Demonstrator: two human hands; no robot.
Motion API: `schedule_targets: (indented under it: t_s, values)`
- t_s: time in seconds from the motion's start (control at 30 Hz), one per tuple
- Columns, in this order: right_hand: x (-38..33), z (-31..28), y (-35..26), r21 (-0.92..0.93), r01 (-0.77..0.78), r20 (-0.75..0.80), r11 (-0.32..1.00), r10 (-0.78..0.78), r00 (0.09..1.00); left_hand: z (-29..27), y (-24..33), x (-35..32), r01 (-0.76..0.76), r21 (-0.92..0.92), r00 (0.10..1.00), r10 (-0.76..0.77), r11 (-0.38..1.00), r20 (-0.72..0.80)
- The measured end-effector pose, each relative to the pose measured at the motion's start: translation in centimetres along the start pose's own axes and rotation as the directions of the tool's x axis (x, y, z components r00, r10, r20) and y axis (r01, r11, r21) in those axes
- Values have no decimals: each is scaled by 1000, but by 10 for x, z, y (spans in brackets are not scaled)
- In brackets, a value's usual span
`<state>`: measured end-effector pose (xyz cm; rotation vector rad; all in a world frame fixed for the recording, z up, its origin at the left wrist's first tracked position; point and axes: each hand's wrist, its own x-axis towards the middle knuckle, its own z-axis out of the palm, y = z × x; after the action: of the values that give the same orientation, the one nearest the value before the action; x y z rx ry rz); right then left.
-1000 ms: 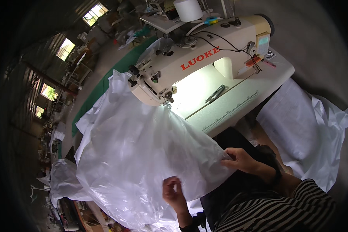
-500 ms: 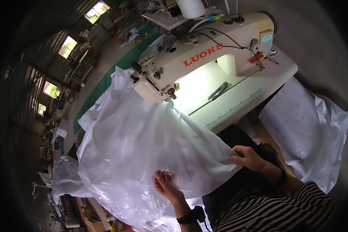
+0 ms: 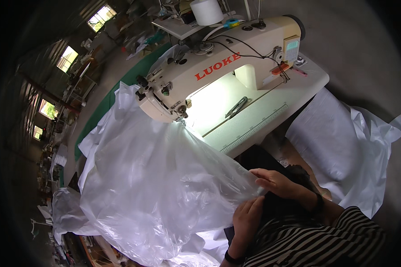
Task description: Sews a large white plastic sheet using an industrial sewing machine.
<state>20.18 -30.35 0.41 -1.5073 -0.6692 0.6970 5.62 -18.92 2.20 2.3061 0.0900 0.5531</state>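
A large, thin, shiny white sheet, partly see-through and crumpled, hangs from under the needle end of a white sewing machine toward my lap. My right hand pinches its right corner between thumb and fingers. Just below, my left hand has its fingers closed on the same edge, close to the right hand; its thumb is hidden. Thread snips lie on the lit machine bed, beyond both hands.
A white thread cone stands behind the machine. More white material drapes at the right beside the machine table. A green surface runs behind at the left. Dark cables cross the machine's arm.
My left hand has moved right, from the middle of the sheet to its edge beside my right hand. The right hand keeps its pinch. The whole view has shifted slightly.
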Motion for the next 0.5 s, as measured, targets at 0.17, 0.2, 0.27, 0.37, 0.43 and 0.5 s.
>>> schedule_targets:
  t_s: [0.17, 0.2, 0.27, 0.37, 0.43, 0.5]
  values:
    - [0, 12, -25, -240, 43, 47, 970, -33, 998, 6, -19, -38, 112, -267, 896, 19, 957, 444]
    - [-2, 12, -30, -314, 64, -23, 947, -75, 997, 3, -26, -48, 419, -373, 720, -53, 828, 692]
    - [-7, 9, -39, -395, 111, -68, 912, -149, 986, -10, -48, -66, 621, -540, 714, -125, 568, 689]
    - [-10, 10, -43, -611, 154, -54, 776, -235, 970, -43, -86, -85, 568, -742, 756, -583, 357, 299]
    - [-9, 20, -40, -654, 73, 114, 753, 3, 993, -76, -105, -92, -1, -989, 455, -881, 148, -132]
    - [-11, 43, -34, -860, 288, 287, 421, -66, 956, -103, -114, -92, -161, -820, 464, -692, 549, -554]
